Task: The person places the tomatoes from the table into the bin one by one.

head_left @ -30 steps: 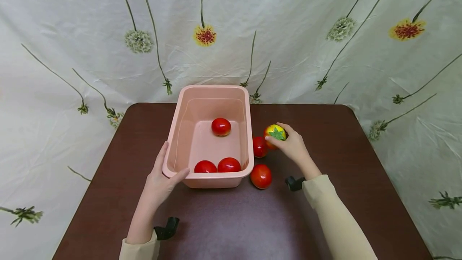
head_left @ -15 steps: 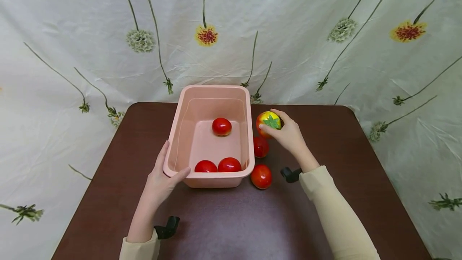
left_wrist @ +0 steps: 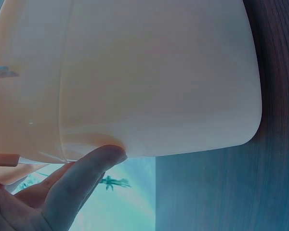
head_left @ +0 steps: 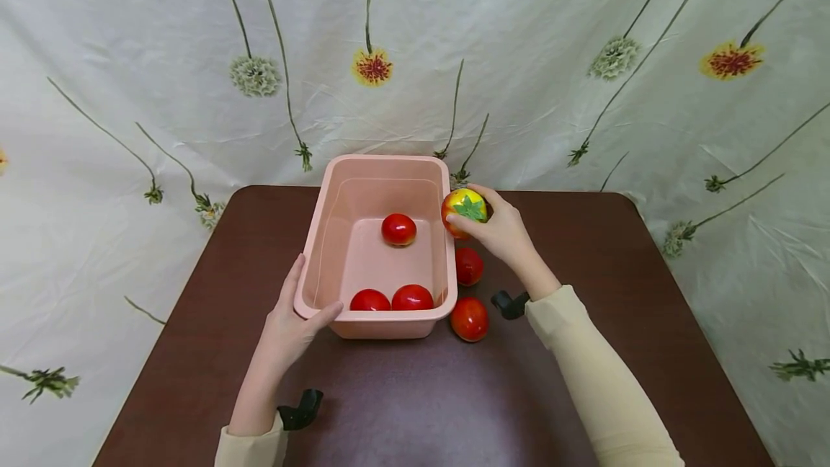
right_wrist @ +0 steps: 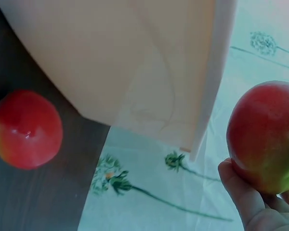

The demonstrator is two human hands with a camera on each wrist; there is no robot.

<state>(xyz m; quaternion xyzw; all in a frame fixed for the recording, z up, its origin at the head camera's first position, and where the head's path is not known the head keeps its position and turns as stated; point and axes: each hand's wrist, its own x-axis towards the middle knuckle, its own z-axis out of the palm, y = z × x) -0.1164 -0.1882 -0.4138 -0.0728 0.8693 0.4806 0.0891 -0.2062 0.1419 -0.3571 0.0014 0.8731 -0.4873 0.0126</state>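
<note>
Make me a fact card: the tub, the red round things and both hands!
Container: pink rectangular tub on a dark brown table
Inside: three shiny red round fruits
On its right: two more shiny red fruits
Left hand: grips the tub's near left corner
Right hand: holds a round red-yellow fruit with a green leaf shape, near the tub's right rim

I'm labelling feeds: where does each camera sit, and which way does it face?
Head: worn on the head, facing forward and down at pink tub; left hand, right hand, sleeves show.
Left wrist: worn there, faces tub wall; left hand partly shows.
Right wrist: worn there, faces tub and held tomato-like fruit; right hand partly shows.
Head and right wrist share that fruit.
</note>
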